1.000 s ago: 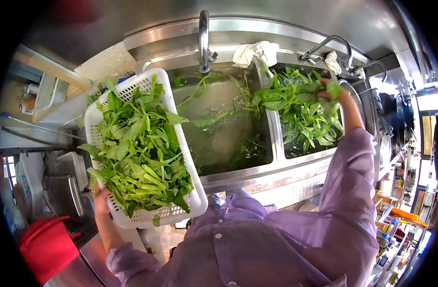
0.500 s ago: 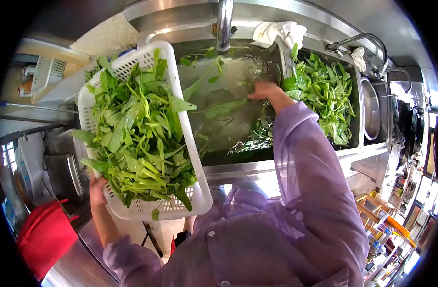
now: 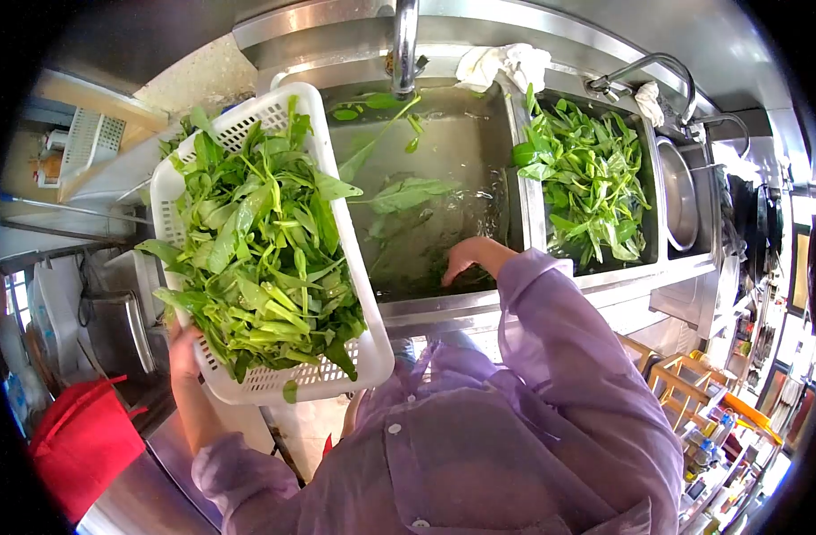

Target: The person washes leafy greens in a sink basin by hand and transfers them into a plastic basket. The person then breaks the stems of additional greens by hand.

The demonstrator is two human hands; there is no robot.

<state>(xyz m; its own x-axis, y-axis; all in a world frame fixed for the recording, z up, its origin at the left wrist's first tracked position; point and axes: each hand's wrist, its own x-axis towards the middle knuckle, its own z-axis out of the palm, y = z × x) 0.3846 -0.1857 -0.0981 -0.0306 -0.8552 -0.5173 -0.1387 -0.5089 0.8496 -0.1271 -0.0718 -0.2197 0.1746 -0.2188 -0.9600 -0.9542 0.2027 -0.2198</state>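
At the left, my left hand (image 3: pixel 184 350) grips the outer side of a white plastic basket (image 3: pixel 375 348), its fingers partly hidden by the rim. The basket is tilted and heaped with leafy greens (image 3: pixel 265 241). My right hand (image 3: pixel 472 255) reaches into the water of the middle sink (image 3: pixel 448 143), near its front wall. Its fingertips dip under the surface beside some dark submerged leaves, so I cannot tell whether they hold any. Loose leaves (image 3: pixel 412 194) float between the basket and my right hand.
A second sink basin (image 3: pixel 653 214) on the right holds more greens (image 3: pixel 595 178). Beyond it sits a metal bowl (image 3: pixel 680 196). A faucet (image 3: pixel 404 53) hangs over the middle sink, and white cloths (image 3: pixel 506 66) lie on the back ledge. A red bag-like item (image 3: pixel 87 446) is at lower left.
My right hand has moved from the sink's far right part toward its front wall, into the water there. My left hand and the basket stay nearly in place.
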